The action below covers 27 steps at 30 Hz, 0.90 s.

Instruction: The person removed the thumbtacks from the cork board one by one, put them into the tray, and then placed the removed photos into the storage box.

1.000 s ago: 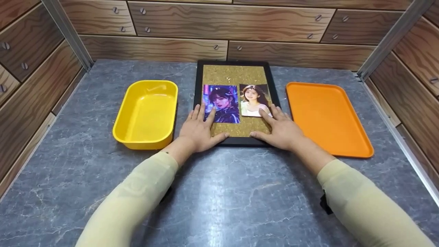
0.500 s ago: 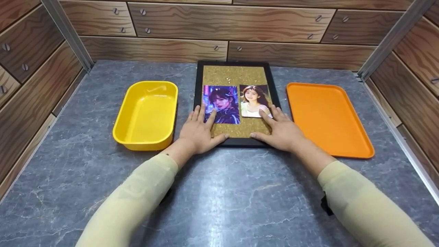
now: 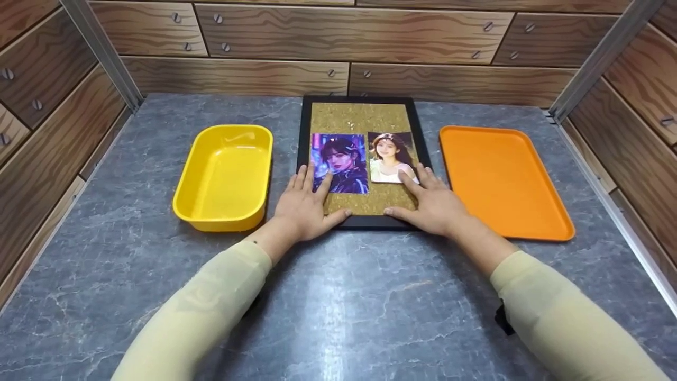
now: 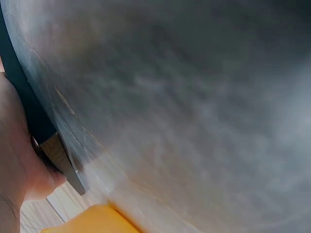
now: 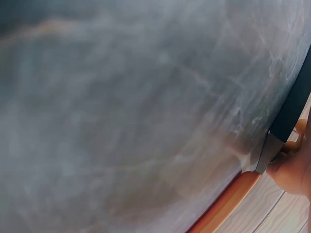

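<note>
In the head view, a black-framed cork board (image 3: 338, 115) lies flat on the table. Two photo prints rest on the cork: a purple-blue portrait (image 3: 344, 164) at left and a portrait of a person in white (image 3: 387, 151) at right. My left hand (image 3: 302, 209) lies spread over the board's near left corner, fingertips over the edge of the purple print. Over the near right corner rests my right hand (image 3: 435, 206), its index fingertip on the white-clad portrait. Both thumbs touch the front of the frame. Each wrist view catches the frame's dark edge (image 4: 24, 97) beside the hand.
A deep yellow bin (image 3: 225, 180) stands just left of the board. To the right lies a flat orange tray (image 3: 502, 182), close to my right hand. Wood-patterned walls (image 3: 338, 34) enclose the grey marbled table (image 3: 370, 307) at the back and sides.
The cork board, with both prints on it, has shifted slightly toward me along with my two hands. The yellow bin and orange tray stay in place.
</note>
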Motion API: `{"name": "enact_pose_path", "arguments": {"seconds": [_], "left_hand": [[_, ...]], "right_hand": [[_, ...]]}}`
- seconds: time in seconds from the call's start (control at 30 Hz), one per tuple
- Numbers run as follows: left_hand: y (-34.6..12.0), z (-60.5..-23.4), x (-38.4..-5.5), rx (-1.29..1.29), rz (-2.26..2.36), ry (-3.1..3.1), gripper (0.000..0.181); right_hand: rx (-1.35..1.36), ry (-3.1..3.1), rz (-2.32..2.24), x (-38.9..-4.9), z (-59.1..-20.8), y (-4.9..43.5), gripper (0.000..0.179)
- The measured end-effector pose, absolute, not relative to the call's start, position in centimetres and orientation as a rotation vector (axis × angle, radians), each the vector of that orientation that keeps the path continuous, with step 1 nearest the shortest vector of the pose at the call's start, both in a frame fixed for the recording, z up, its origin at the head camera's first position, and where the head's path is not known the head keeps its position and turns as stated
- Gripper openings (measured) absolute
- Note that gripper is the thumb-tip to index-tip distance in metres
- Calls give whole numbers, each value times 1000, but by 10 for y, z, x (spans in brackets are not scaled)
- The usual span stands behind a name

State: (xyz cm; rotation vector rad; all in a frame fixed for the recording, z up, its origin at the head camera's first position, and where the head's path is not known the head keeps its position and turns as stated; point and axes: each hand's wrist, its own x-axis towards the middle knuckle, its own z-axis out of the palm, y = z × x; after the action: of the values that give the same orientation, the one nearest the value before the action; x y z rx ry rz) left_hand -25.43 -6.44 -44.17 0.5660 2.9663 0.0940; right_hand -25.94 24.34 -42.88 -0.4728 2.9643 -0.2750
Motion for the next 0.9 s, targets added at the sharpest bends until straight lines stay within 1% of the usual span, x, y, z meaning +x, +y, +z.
{"name": "enact_pose_path", "arguments": {"seconds": [0.6,0.9], "left_hand": [[-64,-443,-244,573,97,2970,105],[-64,-441,-237,584,102,2978,104]], "right_hand": [[-494,2981,-281,-249,-431,243,108],[-492,2984,-290,-244,-432,244,111]]}}
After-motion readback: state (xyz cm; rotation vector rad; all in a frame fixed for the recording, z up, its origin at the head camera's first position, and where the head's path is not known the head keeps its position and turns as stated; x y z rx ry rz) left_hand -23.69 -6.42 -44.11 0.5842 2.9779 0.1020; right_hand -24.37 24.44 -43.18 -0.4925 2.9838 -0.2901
